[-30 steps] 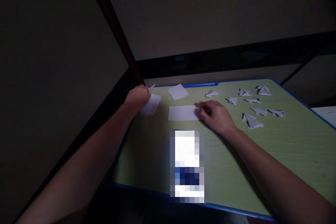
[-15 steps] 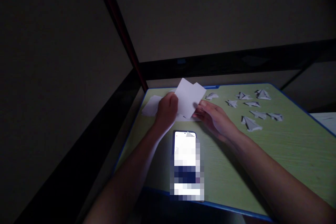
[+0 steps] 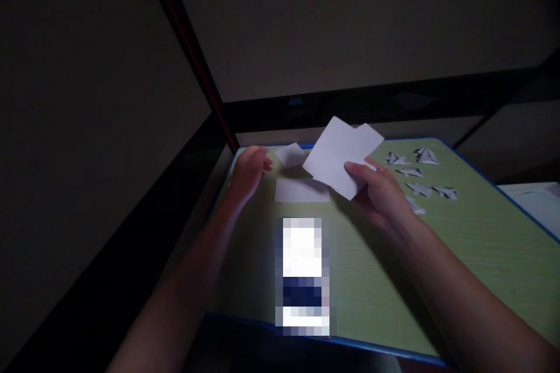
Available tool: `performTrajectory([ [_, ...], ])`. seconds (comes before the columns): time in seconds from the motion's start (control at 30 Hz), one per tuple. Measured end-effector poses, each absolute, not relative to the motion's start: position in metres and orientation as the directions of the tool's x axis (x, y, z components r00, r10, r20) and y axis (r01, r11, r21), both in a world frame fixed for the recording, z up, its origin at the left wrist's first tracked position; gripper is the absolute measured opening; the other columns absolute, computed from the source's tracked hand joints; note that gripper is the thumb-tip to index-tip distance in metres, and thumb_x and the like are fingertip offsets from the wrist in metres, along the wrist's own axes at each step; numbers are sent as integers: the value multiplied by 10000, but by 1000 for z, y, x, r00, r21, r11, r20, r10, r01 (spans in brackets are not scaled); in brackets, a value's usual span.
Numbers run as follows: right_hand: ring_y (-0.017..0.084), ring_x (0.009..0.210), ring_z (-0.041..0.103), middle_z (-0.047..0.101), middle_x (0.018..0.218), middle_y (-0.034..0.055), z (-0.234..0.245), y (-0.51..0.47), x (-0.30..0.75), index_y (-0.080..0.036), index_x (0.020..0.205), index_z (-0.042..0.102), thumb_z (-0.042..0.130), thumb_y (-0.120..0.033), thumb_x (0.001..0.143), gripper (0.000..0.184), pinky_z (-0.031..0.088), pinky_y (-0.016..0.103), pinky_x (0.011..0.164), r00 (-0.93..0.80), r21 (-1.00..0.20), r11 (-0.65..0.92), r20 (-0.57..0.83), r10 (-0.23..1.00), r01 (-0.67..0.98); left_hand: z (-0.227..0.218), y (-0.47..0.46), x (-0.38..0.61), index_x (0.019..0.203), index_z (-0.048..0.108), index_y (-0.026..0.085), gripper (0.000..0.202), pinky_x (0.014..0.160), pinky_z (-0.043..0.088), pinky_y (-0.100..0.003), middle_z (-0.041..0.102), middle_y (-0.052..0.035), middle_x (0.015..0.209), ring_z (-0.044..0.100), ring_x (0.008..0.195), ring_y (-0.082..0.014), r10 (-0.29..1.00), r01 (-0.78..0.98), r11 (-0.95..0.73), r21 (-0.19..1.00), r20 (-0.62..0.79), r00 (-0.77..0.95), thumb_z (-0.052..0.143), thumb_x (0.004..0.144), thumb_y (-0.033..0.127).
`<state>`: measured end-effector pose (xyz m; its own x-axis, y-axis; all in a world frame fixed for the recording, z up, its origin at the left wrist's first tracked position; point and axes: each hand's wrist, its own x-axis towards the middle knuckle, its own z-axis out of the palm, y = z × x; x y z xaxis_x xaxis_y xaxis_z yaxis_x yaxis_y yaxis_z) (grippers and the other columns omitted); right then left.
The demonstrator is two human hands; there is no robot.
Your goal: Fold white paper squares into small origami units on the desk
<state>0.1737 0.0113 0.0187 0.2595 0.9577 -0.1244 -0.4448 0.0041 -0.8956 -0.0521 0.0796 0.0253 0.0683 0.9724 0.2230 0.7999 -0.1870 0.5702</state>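
Observation:
My right hand [image 3: 380, 190] is closed on a white sheet of paper [image 3: 339, 156] and holds it tilted above the green table [image 3: 459, 245]. Under it a folded white rectangle of paper [image 3: 300, 190] lies flat on the table. My left hand [image 3: 249, 170] hovers near the table's far left corner with its fingers loosely apart and nothing in them. Just right of that hand lies a small white paper piece [image 3: 291, 155].
Several small folded paper planes [image 3: 417, 173] lie at the far right of the table. A phone with a lit screen [image 3: 303, 275] lies at the near edge. The table has a blue rim, with dark walls and a dark rail behind it.
The sheet went from both hands into my right hand alone and rose to the right. My left hand let go and moved back left toward the corner.

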Motion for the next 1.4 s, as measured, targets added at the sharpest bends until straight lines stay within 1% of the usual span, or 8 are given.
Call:
performTrajectory([
  [0.13,163,624,639,689,825,18,10,23,194,-216,852,592,705,-194,679,208,565,302,557,395,-921,86,-78,916,-380,15,102,-101,916,666,143,279,906,465,-386,665,-136,1046,604,1005,-268,978,937,-142,319,192,82,531,830,371],
  [0.23,161,600,629,678,783,18,3,27,199,-213,840,588,704,-197,683,196,562,304,542,408,-927,94,-67,911,-363,5,101,-114,894,700,152,307,913,459,-372,672,-133,1021,609,1006,-279,984,971,-150,186,128,128,616,776,423],
  [0.63,153,579,613,661,707,8,5,25,196,-204,795,605,707,-185,671,161,551,295,525,398,-917,71,-100,912,-393,14,93,-103,958,700,152,336,823,486,-381,706,-152,998,657,936,-285,985,992,-100,-75,133,109,407,879,296],
  [0.93,114,537,581,664,749,6,5,25,200,-214,762,626,713,-157,661,145,510,208,426,413,-897,90,-108,904,-432,83,58,-102,989,647,186,280,734,466,-363,699,-110,963,648,874,-281,907,998,40,-50,420,-15,418,893,315],
  [1.0,108,524,571,667,756,8,5,26,200,-211,768,634,707,-148,664,142,512,206,426,411,-893,93,-108,905,-440,76,33,-97,914,661,192,241,714,453,-335,702,-86,937,648,844,-254,936,997,-48,-64,346,67,453,886,310],
  [1.1,106,520,567,673,756,10,5,26,200,-206,770,637,682,-124,671,136,512,211,428,406,-892,100,-99,908,-440,54,13,-96,924,686,212,313,683,453,-291,714,-50,905,652,796,-217,974,970,-228,81,9,228,528,857,474],
  [1.17,104,512,561,662,721,6,5,26,200,-202,749,632,664,-108,674,124,495,206,411,402,-891,103,-94,911,-442,42,21,-103,991,692,205,399,730,468,-283,713,-61,960,652,839,-206,985,974,-172,150,-3,174,462,888,516],
  [1.4,110,508,556,636,659,-1,6,26,198,-187,728,618,686,-112,657,124,482,200,390,422,-896,99,-105,900,-433,18,85,-124,992,688,112,465,876,472,-373,655,-186,1102,616,1041,-299,1000,1000,11,17,21,-11,470,873,505],
])
